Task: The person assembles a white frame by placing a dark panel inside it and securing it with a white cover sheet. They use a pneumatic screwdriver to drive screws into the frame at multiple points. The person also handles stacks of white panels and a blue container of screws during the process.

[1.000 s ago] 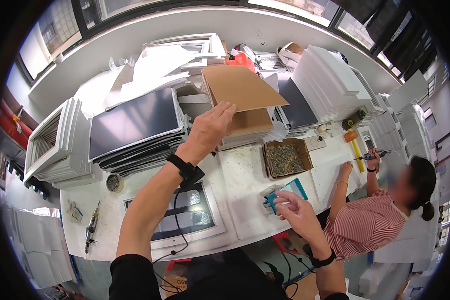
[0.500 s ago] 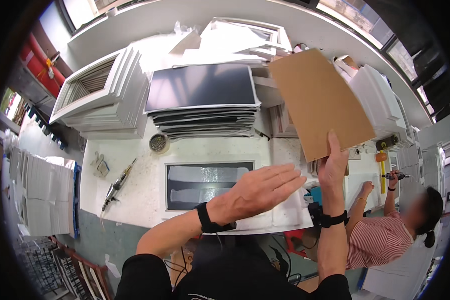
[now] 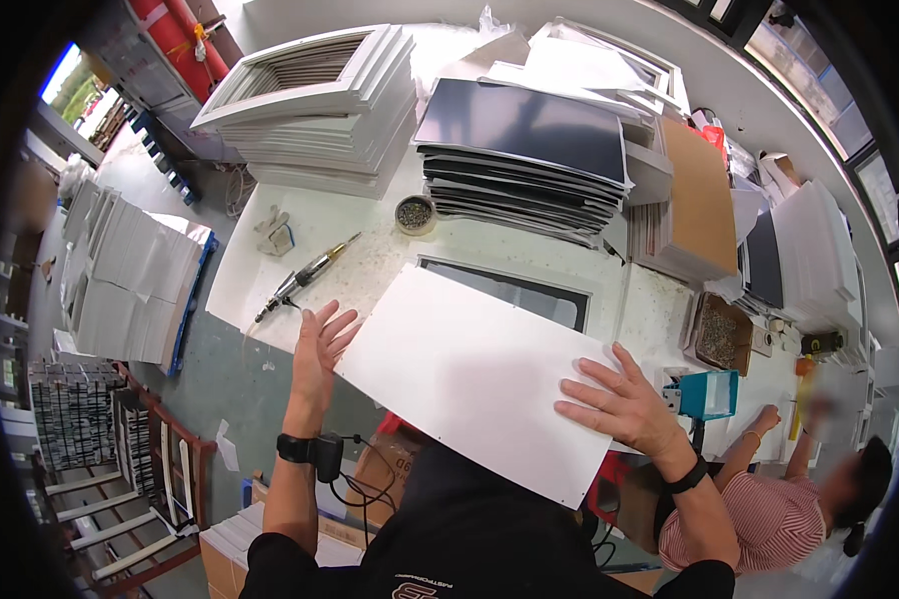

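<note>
A white rectangular panel (image 3: 469,369) lies slantwise in front of me, its near edge by my black shirt. It covers much of a dark pane in a light frame (image 3: 539,299) on the table. At the panel's left corner, my left hand (image 3: 320,354) is open with fingers spread; whether it touches the edge is hard to tell. My right hand (image 3: 619,404) rests over the panel's right end, fingers stretched out across the white face. Just how the panel is supported underneath is hidden.
Behind are stacked white frames (image 3: 380,130), dark panels (image 3: 519,130) and a brown-topped stack (image 3: 699,200). A power screwdriver (image 3: 305,275), a tub of screws (image 3: 415,214) and a teal holder (image 3: 709,394) lie around. A co-worker (image 3: 759,509) sits at right.
The brown-faced board raised in my right hand is gone from there; a white panel now lies low between my hands. My left hand moved left, my right hand down. The view shifted.
</note>
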Available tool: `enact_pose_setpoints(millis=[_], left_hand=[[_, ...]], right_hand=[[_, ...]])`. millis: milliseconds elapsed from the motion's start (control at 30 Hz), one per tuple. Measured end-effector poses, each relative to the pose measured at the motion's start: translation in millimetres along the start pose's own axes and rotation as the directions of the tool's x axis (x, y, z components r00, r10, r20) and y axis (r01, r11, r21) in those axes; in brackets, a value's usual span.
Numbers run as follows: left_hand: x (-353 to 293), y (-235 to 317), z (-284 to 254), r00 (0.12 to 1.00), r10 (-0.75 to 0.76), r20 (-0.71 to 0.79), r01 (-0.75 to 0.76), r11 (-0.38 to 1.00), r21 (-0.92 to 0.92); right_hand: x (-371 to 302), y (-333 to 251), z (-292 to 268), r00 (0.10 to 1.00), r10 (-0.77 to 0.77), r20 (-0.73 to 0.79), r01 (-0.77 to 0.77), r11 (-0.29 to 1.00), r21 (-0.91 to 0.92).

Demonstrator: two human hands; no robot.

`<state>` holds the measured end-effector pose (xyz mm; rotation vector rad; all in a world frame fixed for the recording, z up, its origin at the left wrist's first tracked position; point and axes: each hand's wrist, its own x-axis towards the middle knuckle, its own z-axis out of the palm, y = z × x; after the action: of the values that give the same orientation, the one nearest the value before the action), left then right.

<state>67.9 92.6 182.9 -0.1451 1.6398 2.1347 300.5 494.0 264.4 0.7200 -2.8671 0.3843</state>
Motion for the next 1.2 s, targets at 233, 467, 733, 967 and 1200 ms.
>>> enact_pose_setpoints(millis=[233,467,733,967,1200], left_hand=[[-43,-51,-24,0.983,-0.174,0.057,0.132,0.889,0.438],[-75,-90,-10,1.0,-0.003,0.002,0.002,0.914,0.405],[-33,-104,14,0.996,-0.046,0.07,0.024,0.957,0.289],[16,-93,47,0.983,-0.141,0.122,0.136,0.99,0.044],[67,-76,20,0.908,0.0,0.418,-0.21,0.865,0.456]], right_hand=[[-30,-34,36,0.946,0.251,-0.206,-0.244,0.968,0.057],[-92,-85,100,0.314,0.783,0.537,-0.144,-0.519,0.842],[-108,-80,155,0.13,0.954,0.271,-0.211,-0.24,0.947],[-72,-22,167,0.117,0.958,0.263,-0.012,-0.263,0.965],[-65,52,145,0.316,0.939,-0.138,-0.324,0.244,0.914]])
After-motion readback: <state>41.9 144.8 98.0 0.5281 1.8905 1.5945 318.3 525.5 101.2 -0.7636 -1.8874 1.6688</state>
